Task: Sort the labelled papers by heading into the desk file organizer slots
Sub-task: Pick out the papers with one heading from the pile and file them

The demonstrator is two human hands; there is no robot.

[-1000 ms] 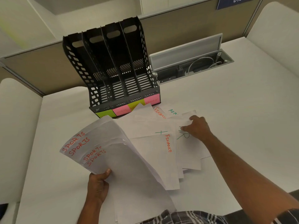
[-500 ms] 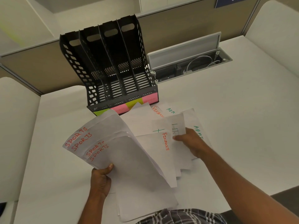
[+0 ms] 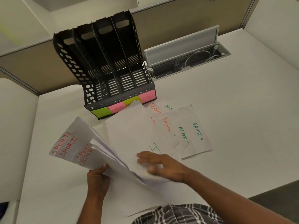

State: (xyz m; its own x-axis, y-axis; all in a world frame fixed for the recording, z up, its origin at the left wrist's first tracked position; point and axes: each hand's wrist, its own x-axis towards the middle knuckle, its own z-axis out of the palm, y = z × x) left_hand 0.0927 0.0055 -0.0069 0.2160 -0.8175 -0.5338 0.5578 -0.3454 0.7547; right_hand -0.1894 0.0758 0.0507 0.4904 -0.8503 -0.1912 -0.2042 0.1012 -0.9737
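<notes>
My left hand (image 3: 97, 177) grips the lower edge of a fanned stack of SPORTS papers (image 3: 71, 146) written in red, held tilted above the desk. My right hand (image 3: 161, 164), blurred and with fingers spread, lies flat on a white sheet against that stack. A green HR sheet (image 3: 154, 148) peeks out just beyond its fingers. FINANCE papers (image 3: 166, 126) in orange and ADMIN papers (image 3: 196, 131) in green lie spread on the desk to the right. The black file organizer (image 3: 106, 62) stands behind with its slots empty and sticky labels (image 3: 116, 107) on its front.
An open cable box (image 3: 189, 57) with a raised grey lid sits in the desk right of the organizer. A partition wall (image 3: 178, 18) runs behind it. The white desk (image 3: 242, 118) stretches to the right; its front edge is near my body.
My right hand has left the spread of papers and moved down and left with a sheet onto the held stack. The ADMIN and FINANCE sheets it covered now show.
</notes>
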